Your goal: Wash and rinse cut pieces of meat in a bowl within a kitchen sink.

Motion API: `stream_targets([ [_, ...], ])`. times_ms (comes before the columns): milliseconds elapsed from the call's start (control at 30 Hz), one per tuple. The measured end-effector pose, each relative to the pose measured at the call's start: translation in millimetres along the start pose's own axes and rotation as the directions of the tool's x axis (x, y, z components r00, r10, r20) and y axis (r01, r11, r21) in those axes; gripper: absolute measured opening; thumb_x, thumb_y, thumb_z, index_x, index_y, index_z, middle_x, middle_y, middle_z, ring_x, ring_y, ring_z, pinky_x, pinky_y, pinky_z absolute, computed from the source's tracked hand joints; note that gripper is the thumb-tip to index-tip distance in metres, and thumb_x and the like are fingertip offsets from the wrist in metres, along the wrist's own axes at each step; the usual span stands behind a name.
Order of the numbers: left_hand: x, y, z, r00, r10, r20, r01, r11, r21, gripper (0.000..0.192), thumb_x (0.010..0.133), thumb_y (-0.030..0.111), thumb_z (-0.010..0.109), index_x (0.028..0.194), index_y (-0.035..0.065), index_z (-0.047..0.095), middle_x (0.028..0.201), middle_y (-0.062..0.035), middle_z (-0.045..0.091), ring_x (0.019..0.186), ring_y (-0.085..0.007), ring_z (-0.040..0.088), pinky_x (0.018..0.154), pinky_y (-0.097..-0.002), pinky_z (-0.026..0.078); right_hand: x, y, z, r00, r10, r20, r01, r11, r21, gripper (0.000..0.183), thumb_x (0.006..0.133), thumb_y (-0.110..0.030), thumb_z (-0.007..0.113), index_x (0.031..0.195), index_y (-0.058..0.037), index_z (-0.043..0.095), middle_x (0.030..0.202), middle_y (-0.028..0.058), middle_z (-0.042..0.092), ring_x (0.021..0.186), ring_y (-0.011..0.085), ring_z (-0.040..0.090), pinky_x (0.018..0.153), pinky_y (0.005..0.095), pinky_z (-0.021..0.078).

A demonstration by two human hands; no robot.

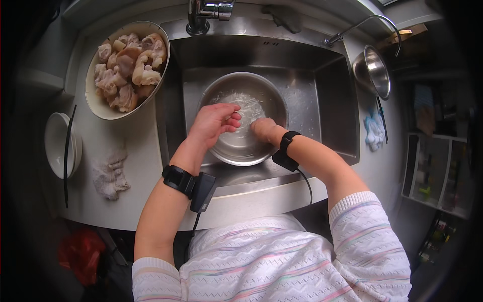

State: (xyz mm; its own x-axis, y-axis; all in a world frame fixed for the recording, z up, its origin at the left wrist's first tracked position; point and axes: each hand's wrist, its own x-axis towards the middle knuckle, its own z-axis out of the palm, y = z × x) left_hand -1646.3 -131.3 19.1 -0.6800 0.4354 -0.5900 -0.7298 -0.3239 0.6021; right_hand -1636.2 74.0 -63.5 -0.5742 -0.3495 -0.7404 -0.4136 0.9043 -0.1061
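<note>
A round metal basin (pixel 249 160) with water in it stands in the stainless steel sink (pixel 336 113). Over the basin's left part is my left hand (pixel 219 120), palm turned inward, fingers bent and apart, with nothing in it. My right hand (pixel 265 130) dips into the water on the basin's right side; its fingers are curled and partly hidden, so whether they hold anything does not show. Rippled water lies between the two hands. To the upper left, a cream bowl (pixel 89 88) holds several pieces of pale raw meat (pixel 128 62) with skin and bone.
A chrome faucet (pixel 198 22) and a thin curved spout (pixel 354 27) rise behind the sink. White bowls (pixel 56 145) and a crumpled cloth (pixel 111 175) are on the left counter. On the right are a metal bowl (pixel 366 71) and a blue-white cloth (pixel 374 130).
</note>
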Motion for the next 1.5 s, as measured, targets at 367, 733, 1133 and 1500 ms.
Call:
stream_targets([
  [367, -2.3, 1.6, -6.4, 1.000, -0.004, -0.021, 0.005, 0.999, 0.054, 0.022, 0.088, 0.014, 0.055, 0.102, -0.0018, 0.059, 0.084, -0.0090, 0.062, 0.069, -0.0139, 0.060, 0.061, -0.0237, 0.050, 5.1, -17.0, 10.0, 0.988, -0.151, 0.037, 0.153, 0.987, -0.045, 0.022, 0.078, -0.010, 0.050, 0.089, -0.0079, 0.069, 0.098, 0.0141, 0.066, 0.091, 0.0298, 0.064, 0.077, 0.0362, 0.0515],
  [733, -5.7, -2.0, -6.1, 1.000, -0.029, -0.009, 0.029, 0.996, 0.085, 0.022, 0.088, 0.012, 0.054, 0.104, -0.0026, 0.058, 0.084, -0.0089, 0.062, 0.070, -0.0136, 0.060, 0.062, -0.0231, 0.050, -1.7, -21.5, -11.7, 0.913, -0.172, 0.370, 0.190, 0.982, -0.013, 0.022, 0.069, -0.003, 0.061, 0.090, -0.0015, 0.067, 0.086, 0.0119, 0.067, 0.080, 0.0259, 0.066, 0.063, 0.0333, 0.0524],
  [1133, -6.9, -15.4, -11.1, 0.999, -0.050, -0.012, 0.051, 0.998, 0.035, 0.025, 0.091, 0.017, 0.050, 0.105, -0.0036, 0.056, 0.086, -0.0110, 0.062, 0.072, -0.0162, 0.061, 0.062, -0.0251, 0.051, -41.9, 13.7, -65.5, 0.987, -0.158, 0.014, 0.069, 0.509, 0.858, 0.013, 0.076, -0.014, 0.068, 0.084, -0.0031, 0.065, 0.068, 0.0014, 0.060, 0.060, 0.0093, 0.057, 0.055, 0.0228, 0.0456],
  [1500, -5.7, -20.3, 2.6, 0.993, -0.098, 0.067, 0.108, 0.981, -0.159, 0.036, 0.096, 0.029, 0.040, 0.107, -0.0027, 0.054, 0.096, -0.0161, 0.061, 0.084, -0.0281, 0.063, 0.070, -0.0323, 0.052, -62.4, -25.8, -86.7, 0.834, -0.085, -0.546, 0.473, 0.620, 0.626, 0.017, 0.077, -0.010, 0.066, 0.092, -0.0033, 0.065, 0.081, 0.0126, 0.066, 0.073, 0.0204, 0.064, 0.067, 0.0298, 0.0502],
])
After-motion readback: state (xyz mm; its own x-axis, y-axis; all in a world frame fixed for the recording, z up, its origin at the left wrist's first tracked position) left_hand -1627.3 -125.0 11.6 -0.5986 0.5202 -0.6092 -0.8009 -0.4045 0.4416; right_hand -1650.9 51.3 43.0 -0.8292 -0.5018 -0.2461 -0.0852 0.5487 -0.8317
